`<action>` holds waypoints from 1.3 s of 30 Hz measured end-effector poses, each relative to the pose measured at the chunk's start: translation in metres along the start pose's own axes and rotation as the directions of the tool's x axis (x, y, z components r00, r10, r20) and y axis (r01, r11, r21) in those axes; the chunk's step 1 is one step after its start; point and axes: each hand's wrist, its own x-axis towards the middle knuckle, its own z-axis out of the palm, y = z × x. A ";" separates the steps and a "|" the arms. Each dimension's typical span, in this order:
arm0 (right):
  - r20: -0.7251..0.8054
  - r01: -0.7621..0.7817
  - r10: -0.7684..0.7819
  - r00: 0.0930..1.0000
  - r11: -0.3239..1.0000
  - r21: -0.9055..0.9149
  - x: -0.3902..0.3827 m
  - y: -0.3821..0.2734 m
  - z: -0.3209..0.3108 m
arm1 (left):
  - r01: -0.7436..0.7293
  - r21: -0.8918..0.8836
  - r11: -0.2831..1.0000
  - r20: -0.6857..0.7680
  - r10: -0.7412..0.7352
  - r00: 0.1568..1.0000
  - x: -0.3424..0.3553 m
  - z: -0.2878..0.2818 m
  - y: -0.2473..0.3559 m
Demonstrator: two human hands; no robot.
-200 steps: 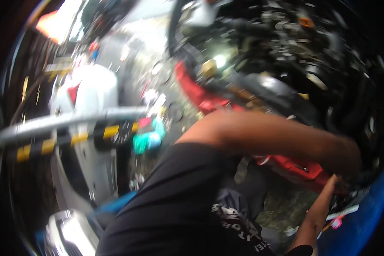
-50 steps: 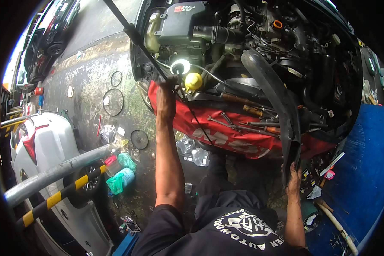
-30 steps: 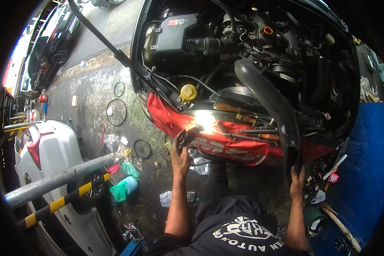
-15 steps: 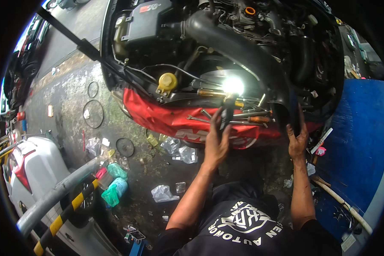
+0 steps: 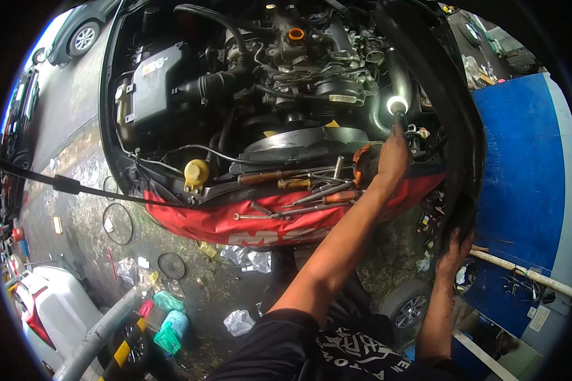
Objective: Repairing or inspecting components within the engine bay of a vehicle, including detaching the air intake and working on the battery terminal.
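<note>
My left hand point(image 5: 394, 155) is closed around a lit torch point(image 5: 398, 109), which shines on the metal pipes at the right side of the engine point(image 5: 311, 70). My right hand point(image 5: 454, 251) grips the lower end of a long black air duct point(image 5: 467, 140). The duct curves up along the right side of the engine bay. Beneath my left forearm, several hand tools lie along the front edge, among them a screwdriver with an orange handle point(image 5: 340, 197) and a spanner point(image 5: 254, 216). A red cover point(image 5: 203, 219) drapes over the car's front.
A dark prop rod point(image 5: 95, 193) slants across the left. The black air filter box point(image 5: 152, 82) and a yellow round horn-like part point(image 5: 196, 171) sit at the bay's left. Plastic bags point(image 5: 168, 324) and belts point(image 5: 117, 223) litter the floor. A blue panel point(image 5: 521, 165) stands right.
My left hand has carried the torch right and farther over the engine. My right hand has swung the duct off the engine to the right. The view has shifted too.
</note>
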 end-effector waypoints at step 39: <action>0.871 0.269 0.037 0.491 0.944 -0.192 0.074 -0.060 0.313 | -0.034 0.911 0.411 -0.038 0.164 0.986 -0.088 -0.556 -0.214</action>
